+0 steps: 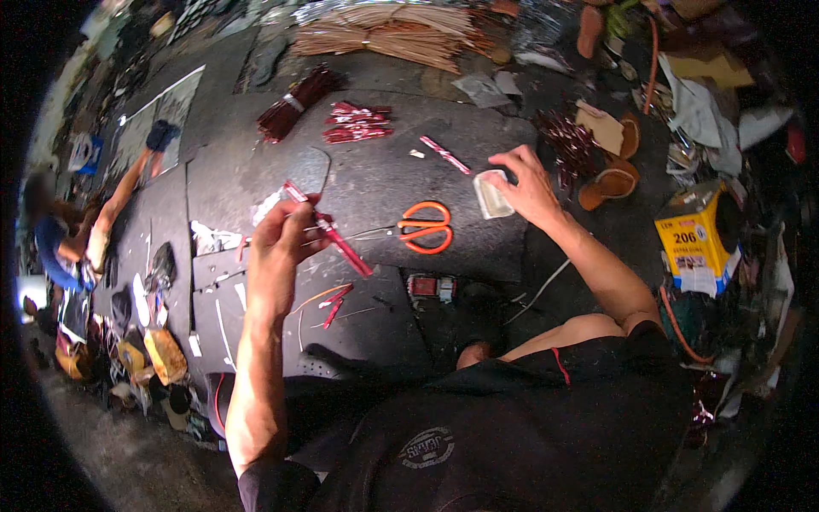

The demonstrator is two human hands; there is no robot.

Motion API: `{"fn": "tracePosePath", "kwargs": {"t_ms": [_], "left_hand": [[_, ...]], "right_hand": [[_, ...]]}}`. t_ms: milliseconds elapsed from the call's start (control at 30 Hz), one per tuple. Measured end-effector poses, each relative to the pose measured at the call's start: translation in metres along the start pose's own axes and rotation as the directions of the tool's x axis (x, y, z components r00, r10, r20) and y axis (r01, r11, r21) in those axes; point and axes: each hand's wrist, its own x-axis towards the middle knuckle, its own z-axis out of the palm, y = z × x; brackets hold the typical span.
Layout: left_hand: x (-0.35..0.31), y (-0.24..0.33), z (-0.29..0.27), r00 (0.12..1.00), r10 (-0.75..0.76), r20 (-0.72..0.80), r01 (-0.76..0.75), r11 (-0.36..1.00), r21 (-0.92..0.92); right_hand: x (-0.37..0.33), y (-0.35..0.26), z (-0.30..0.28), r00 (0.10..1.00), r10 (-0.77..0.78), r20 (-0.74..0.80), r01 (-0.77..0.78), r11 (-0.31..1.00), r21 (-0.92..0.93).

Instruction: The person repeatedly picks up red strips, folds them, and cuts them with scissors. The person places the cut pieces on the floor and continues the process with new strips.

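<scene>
My left hand (286,239) is closed on a shiny dark red strip (345,247), which slants down to the right from its fingers above the dark work board (478,247). At the right, my right hand (536,194) hovers at a small whitish dish (493,203), its thumb and forefinger apart by the rim. Whether they touch the dish I cannot tell. Between the hands lie orange-handled scissors (426,225), their blades pointing left. Another red strip (445,154) rests on the board beyond the dish.
Bundled dark red strips (294,104) and a pile of short red pieces (358,122) lie farther back. Tan sticks (384,36) are stacked at the far edge. Brown sandals (610,186) and a yellow bag (682,239) stand right. Another person (64,239) sits at the left.
</scene>
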Motion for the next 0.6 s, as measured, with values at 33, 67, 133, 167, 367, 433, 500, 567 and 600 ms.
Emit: {"fn": "tracePosePath", "kwargs": {"t_ms": [33, 67, 133, 167, 367, 433, 500, 567, 600], "left_hand": [[-0.001, 0.002, 0.001, 1.000, 0.003, -0.014, -0.003, 1.000, 0.012], [0.000, 0.002, 0.002, 1.000, 0.015, -0.018, -0.015, 1.000, -0.001], [-0.002, 0.006, 0.006, 1.000, 0.019, -0.021, -0.018, 1.000, 0.023], [-0.001, 0.007, 0.009, 0.999, 0.030, -0.021, -0.029, 0.999, 0.031], [0.001, 0.008, 0.019, 1.000, 0.022, 0.011, -0.023, 0.997, 0.071], [0.003, 0.004, 0.021, 1.000, 0.031, 0.004, -0.031, 0.998, 0.063], [0.004, 0.003, 0.022, 0.999, 0.033, 0.004, -0.033, 0.997, 0.068], [0.005, 0.003, 0.023, 1.000, 0.028, 0.011, -0.029, 0.996, 0.086], [0.004, 0.004, 0.023, 1.000, 0.017, 0.003, -0.017, 0.997, 0.080]], "right_hand": [[-0.012, 0.020, 0.004, 1.000, -0.012, 0.014, 0.013, 0.994, -0.112], [-0.028, 0.039, 0.013, 0.999, -0.013, 0.045, 0.019, 0.990, -0.143], [-0.047, 0.049, 0.022, 0.994, -0.057, 0.098, 0.077, 0.972, -0.223], [-0.054, 0.056, 0.025, 0.988, -0.076, 0.130, 0.111, 0.953, -0.281], [-0.051, 0.059, 0.036, 0.977, -0.067, 0.204, 0.125, 0.951, -0.283], [-0.049, 0.060, 0.038, 0.975, -0.082, 0.205, 0.141, 0.946, -0.293], [-0.049, 0.061, 0.039, 0.976, -0.097, 0.197, 0.151, 0.948, -0.281], [-0.051, 0.062, 0.037, 0.980, -0.115, 0.161, 0.154, 0.956, -0.251], [-0.048, 0.056, 0.033, 0.983, -0.135, 0.128, 0.161, 0.962, -0.222]]}}
